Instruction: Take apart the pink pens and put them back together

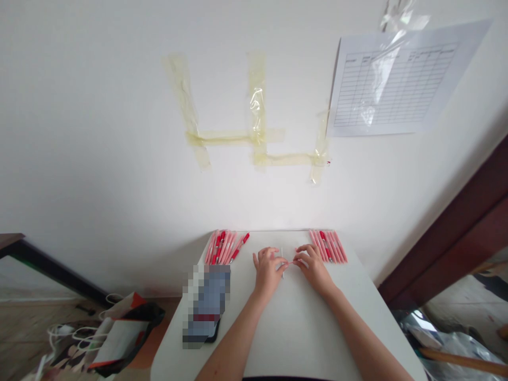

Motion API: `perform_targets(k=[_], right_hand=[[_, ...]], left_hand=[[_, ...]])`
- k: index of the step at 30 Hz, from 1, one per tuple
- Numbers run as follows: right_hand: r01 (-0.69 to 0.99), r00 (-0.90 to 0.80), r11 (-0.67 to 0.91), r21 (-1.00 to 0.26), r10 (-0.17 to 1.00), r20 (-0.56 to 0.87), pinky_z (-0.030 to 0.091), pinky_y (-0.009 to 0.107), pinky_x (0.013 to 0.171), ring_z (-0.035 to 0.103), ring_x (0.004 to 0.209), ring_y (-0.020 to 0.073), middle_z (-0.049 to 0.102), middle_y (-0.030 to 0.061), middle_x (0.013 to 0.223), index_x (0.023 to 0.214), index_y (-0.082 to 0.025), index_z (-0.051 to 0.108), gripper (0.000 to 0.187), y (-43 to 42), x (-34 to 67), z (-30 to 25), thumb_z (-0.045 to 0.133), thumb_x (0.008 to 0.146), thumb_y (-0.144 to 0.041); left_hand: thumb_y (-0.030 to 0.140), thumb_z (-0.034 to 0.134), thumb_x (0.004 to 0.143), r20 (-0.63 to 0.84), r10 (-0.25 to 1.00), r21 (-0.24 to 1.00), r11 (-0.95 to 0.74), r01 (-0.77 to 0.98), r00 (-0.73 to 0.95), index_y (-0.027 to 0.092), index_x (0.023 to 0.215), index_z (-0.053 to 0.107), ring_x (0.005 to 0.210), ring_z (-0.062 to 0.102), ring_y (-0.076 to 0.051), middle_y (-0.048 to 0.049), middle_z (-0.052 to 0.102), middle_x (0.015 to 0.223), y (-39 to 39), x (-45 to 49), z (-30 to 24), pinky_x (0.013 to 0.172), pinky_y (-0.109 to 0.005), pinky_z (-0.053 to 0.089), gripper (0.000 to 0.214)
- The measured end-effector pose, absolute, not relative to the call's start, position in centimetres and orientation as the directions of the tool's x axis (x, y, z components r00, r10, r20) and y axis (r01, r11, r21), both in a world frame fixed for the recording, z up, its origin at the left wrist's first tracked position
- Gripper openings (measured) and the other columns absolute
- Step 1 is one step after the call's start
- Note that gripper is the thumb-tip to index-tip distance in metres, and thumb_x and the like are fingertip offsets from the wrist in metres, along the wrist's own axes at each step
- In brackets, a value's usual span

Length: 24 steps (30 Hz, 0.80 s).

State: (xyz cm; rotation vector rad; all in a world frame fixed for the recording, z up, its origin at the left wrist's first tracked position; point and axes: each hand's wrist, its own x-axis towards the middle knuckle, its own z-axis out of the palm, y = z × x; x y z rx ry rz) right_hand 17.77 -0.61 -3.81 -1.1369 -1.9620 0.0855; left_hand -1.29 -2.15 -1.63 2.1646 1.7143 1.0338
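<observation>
Over the far half of the white table (293,328), my left hand (269,269) and my right hand (313,267) face each other. Thumb and forefinger of each are pinched together around a thin, short pinkish piece (290,263) that spans the gap; its exact kind is too small to make out. A slim whitish stick (282,253) shows beside my left fingertips, partly covered by them. To the left lies a group of pink and red pens (225,247). A row of similar pens (328,246) lies close to my right hand.
A blurred-out phone-like object (208,304) rests at the table's left side. The wall behind carries yellowed tape (226,138) and a printed sheet (392,84). Bags and cables (119,333) lie on the floor at left; dark red wood (448,227) stands at right.
</observation>
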Motion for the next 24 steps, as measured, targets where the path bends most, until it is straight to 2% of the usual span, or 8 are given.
perform_targets(k=[11, 24], right_hand=[[0.676, -0.245, 0.596, -0.433, 0.736, 0.631, 0.050, 0.047, 0.095, 0.053, 0.111, 0.0254, 0.062, 0.0079, 0.109, 0.091, -0.027, 0.070, 0.011, -0.62, 17.80, -3.76, 0.060, 0.095, -0.030], [0.659, -0.227, 0.586, -0.470, 0.752, 0.619, 0.050, 0.049, 0.097, 0.054, 0.111, 0.0266, 0.062, 0.0081, 0.108, 0.091, -0.027, 0.073, 0.013, -0.43, 18.04, -4.12, 0.061, 0.093, -0.032]], left_hand=[[0.025, 0.077, 0.079, 0.402, 0.909, 0.545, -0.336, 0.768, 0.112, 0.031, 0.081, 0.077, 0.122, 0.051, -0.024, -0.0032, 0.064, 0.121, -2.21, -1.28, -1.27, 0.119, -0.066, 0.018, 0.006], [0.030, 0.077, 0.078, 0.356, 0.923, 0.531, -0.330, 0.781, 0.148, 0.032, 0.082, 0.077, 0.125, 0.048, -0.026, -0.0030, 0.064, 0.123, -2.14, -1.30, -1.63, 0.119, -0.068, 0.011, 0.005]])
